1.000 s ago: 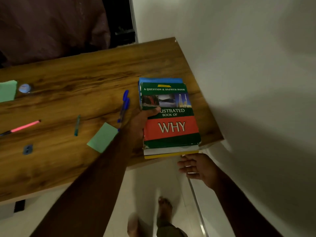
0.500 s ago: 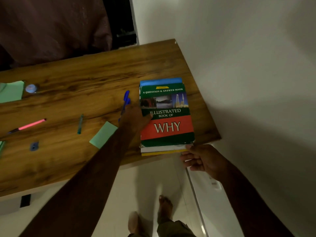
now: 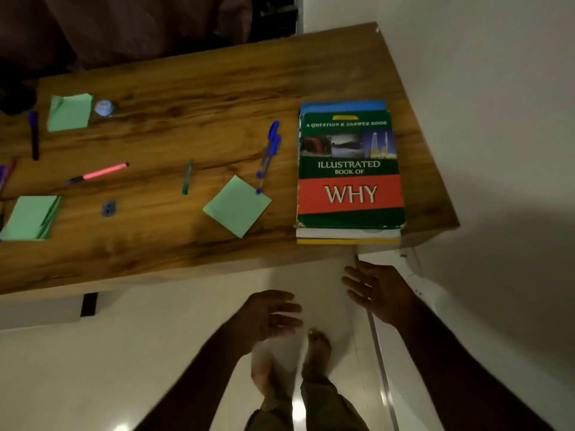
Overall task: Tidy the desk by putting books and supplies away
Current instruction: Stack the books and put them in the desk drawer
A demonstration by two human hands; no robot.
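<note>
The stack of books (image 3: pixel 350 194) lay at the right end of the wooden worktop (image 3: pixel 202 76), close to its near edge and to the white wall. The top book was green and red, its cover reading "ILLUSTRATED BOOK OF WHY". A blue book (image 3: pixel 342 105) showed from under it at the far side, and a yellow edge (image 3: pixel 348 241) showed at the bottom of the pile.

Neither of the hands touched the stack. The right hand (image 3: pixel 379 290) hung just off the near edge of the worktop, below the books, with its fingers spread and nothing in it. The left hand (image 3: pixel 267 315) was lower and to the left, over the pale floor, blurred but with loose fingers and nothing held. The two hands were apart from one another.

Left of the stack lay two blue pens (image 3: pixel 269 154) side by side, their near tips touching a green square of note paper (image 3: pixel 237 206). Farther left were a teal pen (image 3: pixel 187 177), a pink highlighter (image 3: pixel 99 173) and a small blue block (image 3: pixel 109 209) (too small to tell what it was). A thicker green note pad (image 3: pixel 31 217) sat at the left edge of the view. Toward the far side were a crumpled green note (image 3: pixel 70 112), a round bluish thing (image 3: pixel 104 107) just beside it, and a dark marker (image 3: pixel 33 135).

A bare foot (image 3: pixel 317 346) showed on the floor beneath the hands.
</note>
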